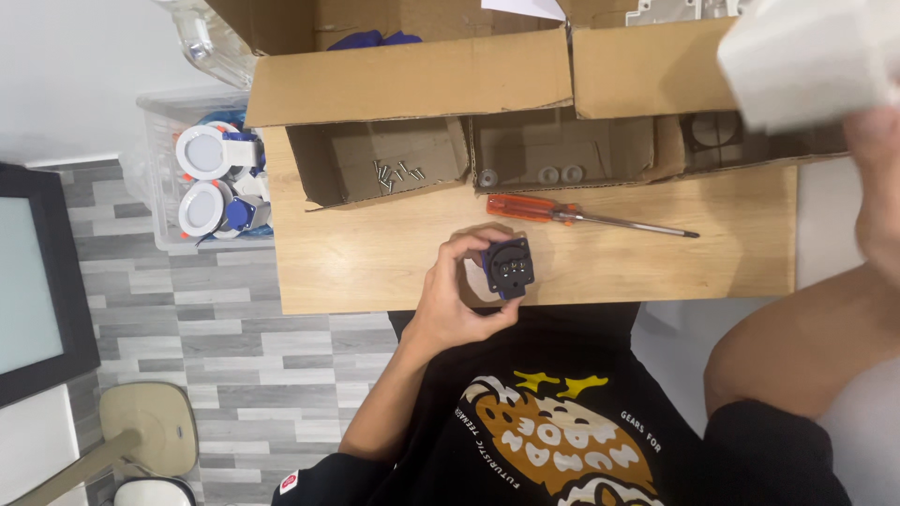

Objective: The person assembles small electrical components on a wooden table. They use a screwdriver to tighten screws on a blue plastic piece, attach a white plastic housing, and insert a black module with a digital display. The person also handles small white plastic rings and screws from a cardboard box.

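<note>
Left hand (459, 290) is gripping a small black square plastic socket module with blue side tabs (509, 267), thumb underneath near the bottom corner, fingers curling over the top and left edge. It's holding the module just above the near edge of the light wooden tabletop (375, 253), face toward the camera, tilted a little.

Right hand (877, 178) is raised close to the lens at the far right, blurred. It looks to be carrying a white blocky plastic piece (806, 61), but I cannot tell whether the fingers are actually closing on it.

Handling judgement on the module: rigid moulded plastic, light, one hand is plenty. Smooth faces are probably a bit slippery, so the edges and corners are the place to pinch, as the hand is doing now. The blue tabs look thinner, so I'd avoid loading those.

Just beyond the module an orange-handled screwdriver with a long steel shaft (581, 215) is lying flat on the table, tip pointing right, apart from the hand. Behind it open cardboard boxes are sitting along the far edge: the left compartment (375, 164) is holding loose silver screws (398, 173), the middle one (562, 150) a few small round grey parts. Off the table to the left, a clear plastic bin (169, 122) is holding round white fittings with blue and orange parts (211, 178).
</note>
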